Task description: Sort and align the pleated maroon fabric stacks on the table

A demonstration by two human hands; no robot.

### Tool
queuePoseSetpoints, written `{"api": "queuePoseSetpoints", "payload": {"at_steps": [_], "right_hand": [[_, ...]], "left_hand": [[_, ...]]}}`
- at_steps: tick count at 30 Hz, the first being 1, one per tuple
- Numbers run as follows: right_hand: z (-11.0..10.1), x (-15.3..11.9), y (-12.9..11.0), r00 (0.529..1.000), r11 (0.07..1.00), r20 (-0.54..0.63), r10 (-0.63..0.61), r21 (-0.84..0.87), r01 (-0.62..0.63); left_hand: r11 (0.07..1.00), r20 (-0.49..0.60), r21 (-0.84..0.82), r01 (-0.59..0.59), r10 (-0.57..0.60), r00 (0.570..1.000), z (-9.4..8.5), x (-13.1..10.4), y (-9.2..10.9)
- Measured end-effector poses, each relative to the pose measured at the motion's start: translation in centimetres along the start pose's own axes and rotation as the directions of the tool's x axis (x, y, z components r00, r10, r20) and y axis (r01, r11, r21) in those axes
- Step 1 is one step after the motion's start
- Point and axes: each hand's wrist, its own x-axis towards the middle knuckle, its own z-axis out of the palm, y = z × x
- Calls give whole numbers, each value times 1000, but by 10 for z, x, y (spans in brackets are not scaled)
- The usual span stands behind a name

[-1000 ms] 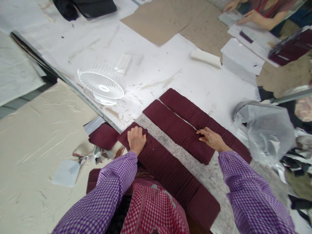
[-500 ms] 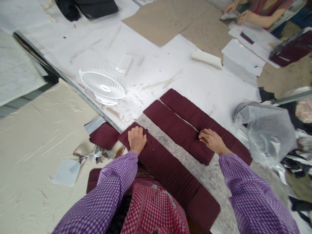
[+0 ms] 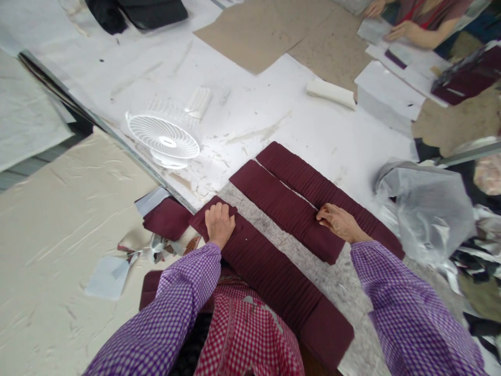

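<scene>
Three rows of overlapping maroon fabric pieces lie slantwise at the table's near edge. My left hand [image 3: 219,224] is closed over the upper left end of the near row [image 3: 274,271], its fingers curled on a fabric piece there. Pinched fingers of my right hand [image 3: 338,222] grip the edge of a fabric piece toward the lower right part of the middle row [image 3: 282,203]; the fingertips are partly hidden. Just beyond that hand runs the far row [image 3: 309,177], separated from the middle one by a narrow gap.
A white fan [image 3: 166,138] stands on the white tabletop [image 3: 242,115]. To the right is a clear plastic bag [image 3: 434,214]. Maroon and grey scraps [image 3: 166,219] lie by the left edge. Across the table, another person's hands [image 3: 403,31] handle papers beside brown sheets [image 3: 262,36].
My right hand has shifted very slightly to the left and up along the middle row, still pinched. My left hand stays on the near row.
</scene>
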Motion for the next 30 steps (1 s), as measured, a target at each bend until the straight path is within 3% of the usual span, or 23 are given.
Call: {"api": "queuePoseSetpoints", "payload": {"at_steps": [15,24,30], "right_hand": [[-1,1,-2,999,999,8,-31,-30,31],[-7,-2,-21,998,998,-15,-54,-16,53],[-8,5,-21,997,997,1,-76,-5,76]], "left_hand": [[1000,-1,1,-8,8,1000,-1,-1,0],[1000,4,-8,3,-3,1000,1,-1,0],[1000,-5,1,3,-3,1000,1,-1,-1]]}}
